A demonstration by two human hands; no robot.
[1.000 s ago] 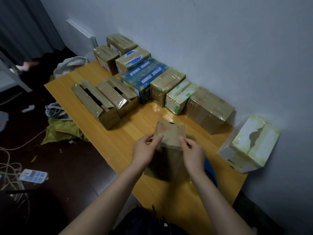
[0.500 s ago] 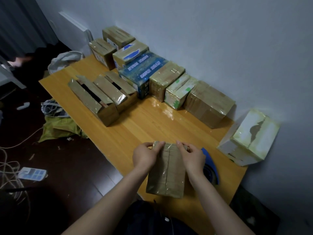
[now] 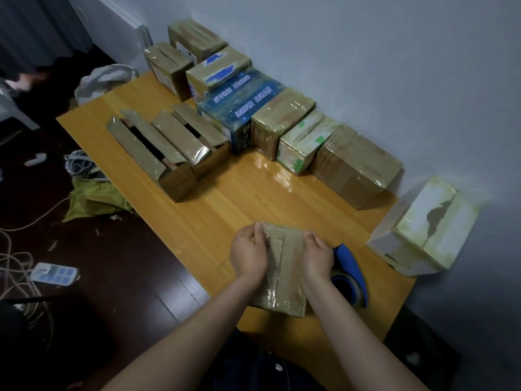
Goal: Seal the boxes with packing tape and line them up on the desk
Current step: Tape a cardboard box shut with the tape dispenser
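A small brown cardboard box (image 3: 283,275), wrapped in shiny clear tape, lies flat on the wooden desk (image 3: 231,210) near its front edge. My left hand (image 3: 248,253) grips its left side and my right hand (image 3: 317,256) grips its right side, thumbs on the top face. A blue tape dispenser (image 3: 349,275) with a tape roll sits just right of the box, partly hidden by my right hand. Several taped boxes (image 3: 282,122) stand in a row along the wall.
Two brown boxes with open flaps (image 3: 166,148) stand at the desk's left middle. A white and yellowish box (image 3: 423,232) leans at the far right by the wall. Cables, a power strip (image 3: 53,273) and a green bag (image 3: 93,198) lie on the dark floor left of the desk.
The box was held upright above the desk. Both hands have tipped it over and laid it flat near the front edge, uncovering its taped top face.
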